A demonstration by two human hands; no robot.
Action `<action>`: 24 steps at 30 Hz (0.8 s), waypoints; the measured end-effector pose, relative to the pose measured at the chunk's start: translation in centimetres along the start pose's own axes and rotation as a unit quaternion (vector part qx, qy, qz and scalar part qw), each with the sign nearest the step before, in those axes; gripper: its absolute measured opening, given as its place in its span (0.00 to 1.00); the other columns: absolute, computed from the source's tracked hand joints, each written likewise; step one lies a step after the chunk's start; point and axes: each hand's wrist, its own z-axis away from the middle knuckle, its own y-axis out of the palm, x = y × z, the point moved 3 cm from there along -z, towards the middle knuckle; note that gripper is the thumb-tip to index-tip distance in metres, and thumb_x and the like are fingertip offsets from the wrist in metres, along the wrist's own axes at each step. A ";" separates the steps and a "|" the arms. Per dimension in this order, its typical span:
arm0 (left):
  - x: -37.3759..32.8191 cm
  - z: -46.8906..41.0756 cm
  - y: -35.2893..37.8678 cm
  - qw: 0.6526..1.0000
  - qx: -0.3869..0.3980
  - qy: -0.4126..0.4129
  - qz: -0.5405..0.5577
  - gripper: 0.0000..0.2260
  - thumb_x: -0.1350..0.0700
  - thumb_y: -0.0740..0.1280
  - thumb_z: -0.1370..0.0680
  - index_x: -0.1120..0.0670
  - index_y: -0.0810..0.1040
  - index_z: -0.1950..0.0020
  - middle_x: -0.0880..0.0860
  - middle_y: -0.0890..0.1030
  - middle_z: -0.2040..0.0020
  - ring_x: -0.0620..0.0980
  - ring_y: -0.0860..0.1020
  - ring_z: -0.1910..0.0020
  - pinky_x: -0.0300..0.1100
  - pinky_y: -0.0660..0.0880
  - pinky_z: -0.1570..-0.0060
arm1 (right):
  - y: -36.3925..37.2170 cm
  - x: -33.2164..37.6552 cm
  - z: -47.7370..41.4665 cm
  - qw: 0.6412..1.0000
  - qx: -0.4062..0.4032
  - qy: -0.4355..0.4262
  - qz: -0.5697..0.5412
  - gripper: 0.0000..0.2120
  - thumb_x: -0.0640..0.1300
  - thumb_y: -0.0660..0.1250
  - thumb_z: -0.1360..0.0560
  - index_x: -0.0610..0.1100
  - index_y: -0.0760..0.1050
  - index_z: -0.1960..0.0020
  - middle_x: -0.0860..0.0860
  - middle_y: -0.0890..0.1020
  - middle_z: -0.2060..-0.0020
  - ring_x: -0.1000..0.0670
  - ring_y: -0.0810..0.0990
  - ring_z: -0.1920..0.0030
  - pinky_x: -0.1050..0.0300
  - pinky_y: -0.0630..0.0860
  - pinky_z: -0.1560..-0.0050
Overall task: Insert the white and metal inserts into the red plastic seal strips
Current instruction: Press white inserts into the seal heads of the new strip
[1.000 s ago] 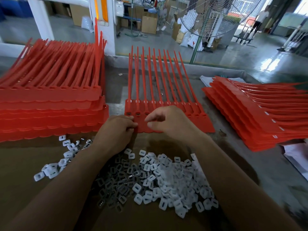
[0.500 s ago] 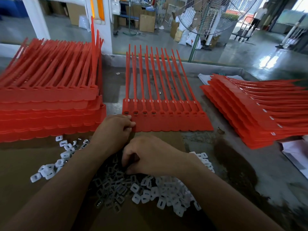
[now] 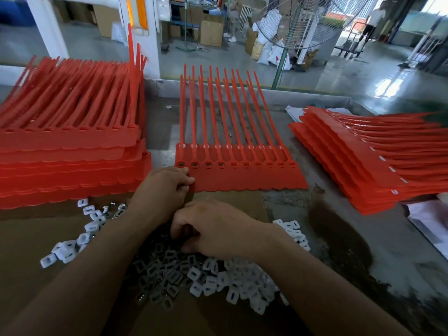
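A red seal strip sheet point(image 3: 242, 177) lies flat in the middle of the table, its tails pointing away from me. Inserts sit in the first few sockets at its left. My left hand point(image 3: 162, 190) pinches the sheet's near left corner. My right hand point(image 3: 213, 229) rests with curled fingers on top of the pile of white and metal inserts point(image 3: 218, 277) on the brown cardboard point(image 3: 36, 299); what its fingertips hold is hidden.
A tall stack of red strip sheets point(image 3: 70, 156) stands at the left, a fanned stack point(image 3: 368, 161) at the right. Loose inserts point(image 3: 72, 246) lie scattered at the left. White paper point(image 3: 429, 221) sits at the right edge. A person and a fan stand beyond the table.
My right hand came back from the sheet's sockets to the insert pile and now digs in it. My left hand has kept its pinch on the sheet's corner.
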 end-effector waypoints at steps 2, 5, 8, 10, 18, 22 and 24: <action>0.0 0.0 0.0 1.000 -0.004 0.000 0.000 0.12 0.64 0.65 0.26 0.58 0.79 0.44 0.53 0.76 0.38 0.50 0.71 0.37 0.31 0.58 0.41 | -0.1 0.0 0.0 1.000 0.000 -0.003 0.010 0.09 0.41 0.67 0.26 0.43 0.78 0.46 0.50 0.79 0.47 0.52 0.75 0.48 0.59 0.70 0.51; -0.1 0.0 0.0 1.000 -0.006 0.001 -0.003 0.12 0.64 0.65 0.26 0.58 0.80 0.45 0.53 0.76 0.38 0.50 0.72 0.37 0.31 0.59 0.41 | 0.0 0.0 0.0 1.000 0.006 -0.006 0.023 0.07 0.41 0.67 0.26 0.43 0.78 0.48 0.49 0.78 0.48 0.51 0.74 0.48 0.56 0.71 0.49; -0.1 0.0 -0.1 1.000 -0.005 0.000 -0.001 0.12 0.63 0.65 0.26 0.58 0.80 0.44 0.53 0.76 0.38 0.50 0.72 0.37 0.31 0.59 0.42 | 0.1 0.0 0.1 1.000 0.003 -0.007 0.015 0.08 0.39 0.66 0.25 0.42 0.76 0.47 0.48 0.77 0.48 0.52 0.73 0.51 0.57 0.70 0.52; -0.1 0.1 -0.1 1.000 -0.002 0.000 -0.001 0.12 0.63 0.65 0.26 0.57 0.79 0.44 0.53 0.76 0.38 0.50 0.71 0.37 0.32 0.59 0.41 | 0.1 -0.2 0.2 1.000 0.001 -0.007 -0.003 0.10 0.39 0.66 0.25 0.42 0.74 0.44 0.48 0.77 0.49 0.56 0.69 0.55 0.61 0.66 0.56; 0.0 0.2 -0.1 1.000 -0.001 -0.012 0.015 0.12 0.63 0.65 0.26 0.58 0.79 0.44 0.53 0.76 0.37 0.50 0.70 0.37 0.34 0.60 0.39 | -0.7 -0.8 0.4 0.995 -0.062 -0.023 -0.080 0.06 0.43 0.68 0.26 0.40 0.80 0.54 0.49 0.82 0.56 0.58 0.75 0.60 0.69 0.68 0.59; -0.1 0.3 -0.2 1.000 0.005 -0.011 0.027 0.12 0.63 0.65 0.27 0.58 0.80 0.45 0.54 0.76 0.38 0.51 0.70 0.37 0.38 0.61 0.38 | -1.7 -1.3 0.8 0.980 -0.138 -0.018 -0.143 0.04 0.41 0.69 0.27 0.41 0.81 0.55 0.55 0.81 0.64 0.65 0.75 0.66 0.73 0.70 0.63; -0.1 0.4 -0.3 1.000 0.005 -0.006 0.027 0.11 0.63 0.65 0.27 0.57 0.80 0.45 0.54 0.76 0.38 0.50 0.71 0.37 0.39 0.62 0.37 | -2.4 -2.0 1.0 0.972 -0.174 0.003 -0.157 0.03 0.39 0.68 0.27 0.42 0.81 0.56 0.61 0.77 0.67 0.68 0.74 0.67 0.75 0.70 0.64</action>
